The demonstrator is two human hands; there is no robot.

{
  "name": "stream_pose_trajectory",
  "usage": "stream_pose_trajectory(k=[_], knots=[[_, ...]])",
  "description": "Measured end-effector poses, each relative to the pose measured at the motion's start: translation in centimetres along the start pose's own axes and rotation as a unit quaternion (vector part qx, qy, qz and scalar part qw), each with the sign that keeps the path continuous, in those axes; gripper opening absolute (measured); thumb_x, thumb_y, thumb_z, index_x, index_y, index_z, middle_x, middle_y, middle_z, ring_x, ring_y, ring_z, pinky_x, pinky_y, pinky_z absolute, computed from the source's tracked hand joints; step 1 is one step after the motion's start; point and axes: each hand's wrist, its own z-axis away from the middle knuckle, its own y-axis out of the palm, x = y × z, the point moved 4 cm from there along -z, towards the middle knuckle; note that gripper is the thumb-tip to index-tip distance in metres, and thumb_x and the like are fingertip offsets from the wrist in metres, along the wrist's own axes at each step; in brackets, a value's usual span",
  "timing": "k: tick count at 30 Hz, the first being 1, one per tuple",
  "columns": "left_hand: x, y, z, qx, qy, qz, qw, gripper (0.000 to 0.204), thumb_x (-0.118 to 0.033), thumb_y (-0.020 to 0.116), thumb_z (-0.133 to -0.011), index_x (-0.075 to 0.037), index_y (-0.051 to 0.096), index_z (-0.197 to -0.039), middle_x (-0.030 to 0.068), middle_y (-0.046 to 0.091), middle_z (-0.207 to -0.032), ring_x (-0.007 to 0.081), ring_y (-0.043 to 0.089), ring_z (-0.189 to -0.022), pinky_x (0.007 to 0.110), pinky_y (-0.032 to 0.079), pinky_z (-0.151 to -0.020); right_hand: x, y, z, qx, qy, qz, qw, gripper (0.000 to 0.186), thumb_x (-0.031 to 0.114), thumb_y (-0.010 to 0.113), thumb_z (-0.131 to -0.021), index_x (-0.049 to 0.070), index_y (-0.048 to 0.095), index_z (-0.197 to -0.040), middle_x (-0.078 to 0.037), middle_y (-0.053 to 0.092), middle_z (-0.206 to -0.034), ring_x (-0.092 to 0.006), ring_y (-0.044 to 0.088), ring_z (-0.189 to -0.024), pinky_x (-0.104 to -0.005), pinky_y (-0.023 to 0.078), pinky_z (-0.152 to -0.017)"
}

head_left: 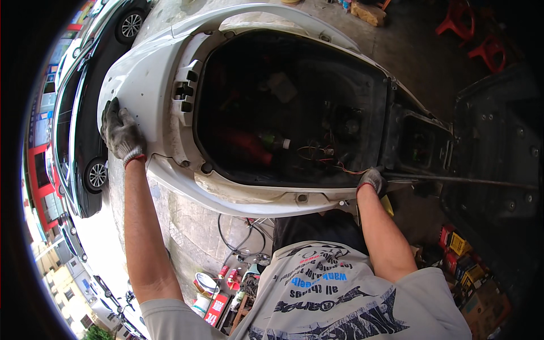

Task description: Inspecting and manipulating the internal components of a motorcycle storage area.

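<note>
A white scooter body (153, 73) lies in front of me, its black storage compartment (255, 62) uncovered. My left hand (122, 133), in a dirty grey work glove, rests on the panel at the left end with its fingers stretched out. My right hand (372, 180), gloved too, is at the compartment's near right edge; its fingers are mostly hidden, so their grip does not show. Thin orange and red wires (340, 166) run inside the compartment toward that hand. A bottle with a white cap (286, 144) and a red item (258, 154) lie in there.
A black seat-like cover (498, 147) stands raised at the right. Beneath the scooter's near side are a black hose (241, 249) and red-capped cans (233, 276). Boxes (456, 243) pile up at lower right. Red stools (456, 20) stand far right; a dark car (85, 130) is parked left.
</note>
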Motion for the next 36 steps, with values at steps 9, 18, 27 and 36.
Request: stream_pose_trajectory(k=[9, 18, 27, 36], knots=[[-0.3, -0.1, 0.0, 0.006, 0.004, 0.003, 1.000, 0.036, -0.022, 0.042, -0.080, -0.009, 0.052, -0.111, 0.0096, 0.051, -0.115, 0.0239, 0.044, -0.109, 0.034, 0.027, -0.096, 1.3, -3.2, 2.6, 0.024, 0.002, 0.016, 1.000, 0.062, 0.055, 0.042, -0.075, -0.003, 0.059, -0.089, -0.019, 0.060, -0.091, -0.0310, 0.058, -0.087, -0.0372, 0.045, -0.072], [-1.9, -0.7, -0.1, 0.007, 0.005, 0.002, 1.000, 0.035, -0.020, 0.041, -0.081, -0.004, 0.052, -0.110, 0.0136, 0.052, -0.112, 0.0270, 0.048, -0.104, 0.034, 0.034, -0.091, 0.3, -0.6, 0.3, -0.070, -0.013, 0.022, 0.997, 0.062, 0.055, 0.042, -0.075, -0.004, 0.057, -0.091, -0.020, 0.059, -0.093, -0.0317, 0.058, -0.088, -0.0369, 0.045, -0.074], [-0.5, -0.4, 0.0, -0.002, 0.007, 0.007, 1.000, 0.034, -0.022, 0.042, -0.080, -0.009, 0.054, -0.109, 0.0095, 0.051, -0.113, 0.0250, 0.045, -0.107, 0.035, 0.029, -0.094, 0.6, -1.1, 1.0, -0.045, -0.011, 0.044, 0.998, 0.060, 0.052, 0.043, -0.075, -0.004, 0.056, -0.093, -0.020, 0.059, -0.094, -0.0311, 0.058, -0.088, -0.0366, 0.046, -0.073], [-1.2, -0.7, 0.1, 0.000, 0.020, 0.003, 1.000, 0.034, -0.018, 0.041, -0.082, -0.002, 0.052, -0.110, 0.0149, 0.052, -0.112, 0.0276, 0.049, -0.103, 0.034, 0.036, -0.090, 0.4, -0.8, 1.0, -0.013, 0.021, 0.013, 1.000, 0.062, 0.054, 0.042, -0.075, -0.005, 0.057, -0.091, -0.018, 0.060, -0.092, -0.0293, 0.058, -0.088, -0.0352, 0.045, -0.074]])
